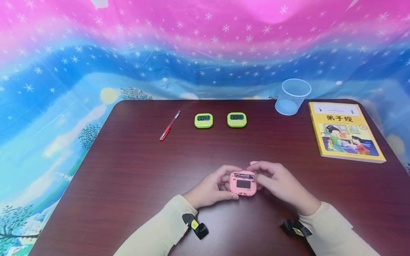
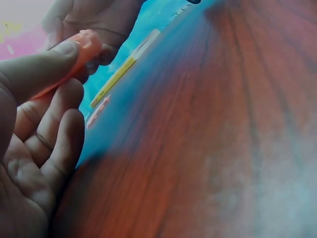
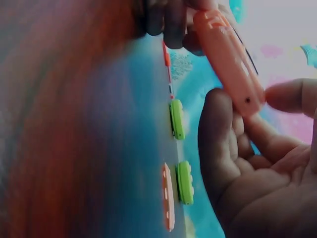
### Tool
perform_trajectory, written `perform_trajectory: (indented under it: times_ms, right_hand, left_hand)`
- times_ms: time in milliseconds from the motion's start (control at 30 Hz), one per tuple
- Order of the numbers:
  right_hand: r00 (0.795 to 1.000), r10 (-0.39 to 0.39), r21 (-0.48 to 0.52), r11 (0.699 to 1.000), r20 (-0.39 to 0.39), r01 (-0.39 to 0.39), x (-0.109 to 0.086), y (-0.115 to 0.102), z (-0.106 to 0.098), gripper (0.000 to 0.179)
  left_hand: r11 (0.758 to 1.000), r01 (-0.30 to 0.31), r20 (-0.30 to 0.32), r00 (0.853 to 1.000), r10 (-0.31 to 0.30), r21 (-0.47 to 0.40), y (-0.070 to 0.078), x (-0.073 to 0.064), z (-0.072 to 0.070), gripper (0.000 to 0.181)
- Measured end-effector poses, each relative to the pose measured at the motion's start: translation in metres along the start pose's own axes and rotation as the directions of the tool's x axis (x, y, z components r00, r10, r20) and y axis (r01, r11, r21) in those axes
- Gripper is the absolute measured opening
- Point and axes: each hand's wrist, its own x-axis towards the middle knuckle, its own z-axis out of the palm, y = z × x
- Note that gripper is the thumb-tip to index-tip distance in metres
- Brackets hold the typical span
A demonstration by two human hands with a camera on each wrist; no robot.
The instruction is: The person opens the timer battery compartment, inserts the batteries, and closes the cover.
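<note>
Between both hands is a pink digital timer (image 1: 243,184), its back turned up and its battery compartment uncovered. A small dark battery (image 1: 243,175) lies in the slot along the far edge. My left hand (image 1: 209,186) grips the timer's left side, thumb at the near edge and fingers behind. At the right end, my right hand (image 1: 282,183) holds the far corner with thumb and fingers, beside the battery's end. The pink battery cover (image 3: 169,198) lies on the table beyond the hands, mostly hidden behind the right fingers in the head view.
Two green timers (image 1: 203,121) stand near the table's far edge, with a red pen (image 1: 170,125) to their left. A clear plastic cup (image 1: 292,97) and a yellow book (image 1: 349,133) are at the back right. A patterned cloth (image 1: 205,46) hangs behind the table.
</note>
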Motion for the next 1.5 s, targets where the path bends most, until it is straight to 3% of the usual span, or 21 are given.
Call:
perform_trajectory:
  times_ms: [167, 433, 533, 633, 867, 1033, 1200, 1500]
  right_hand:
    - [0.999, 0.038, 0.118, 0.992, 0.036, -0.041, 0.002, 0.002, -0.003, 0.026]
    - [0.999, 0.046, 0.136, 0.990, 0.000, -0.045, 0.005, 0.002, -0.002, 0.017]
    - [0.999, 0.047, 0.110, 0.993, -0.022, -0.044, 0.005, 0.003, -0.001, 0.016]
    - [0.998, 0.044, 0.077, 0.996, -0.038, -0.041, 0.006, 0.004, 0.000, 0.017]
    - [0.992, -0.030, -0.128, 0.992, -0.123, 0.014, 0.008, 0.011, -0.008, 0.018]
    - [0.983, 0.010, -0.115, 0.993, -0.182, -0.031, 0.010, 0.019, -0.015, 0.019]
    - [0.971, 0.009, -0.175, 0.983, -0.239, -0.052, 0.013, 0.028, -0.020, 0.020]
    - [0.977, 0.040, -0.298, 0.949, -0.211, -0.104, 0.016, 0.040, -0.025, 0.027]
  left_hand:
    - [0.996, 0.009, -0.013, 1.000, -0.011, -0.092, -0.002, 0.000, -0.002, 0.071]
    - [0.999, 0.008, -0.003, 1.000, -0.008, 0.037, -0.003, -0.001, -0.004, 0.072]
    - [0.999, 0.007, -0.004, 1.000, -0.007, 0.049, -0.003, -0.001, -0.003, 0.072]
    - [1.000, 0.005, -0.011, 1.000, -0.006, -0.004, -0.003, 0.000, -0.002, 0.072]
    - [0.991, 0.031, -0.037, 0.999, -0.036, -0.126, -0.002, 0.002, -0.001, 0.073]
    - [0.986, 0.057, -0.045, 0.997, -0.065, -0.156, 0.000, 0.002, -0.001, 0.074]
    - [0.984, 0.068, -0.046, 0.996, -0.077, -0.167, 0.000, 0.001, -0.001, 0.075]
    - [0.986, 0.068, -0.042, 0.996, -0.075, -0.155, -0.001, 0.002, -0.001, 0.075]
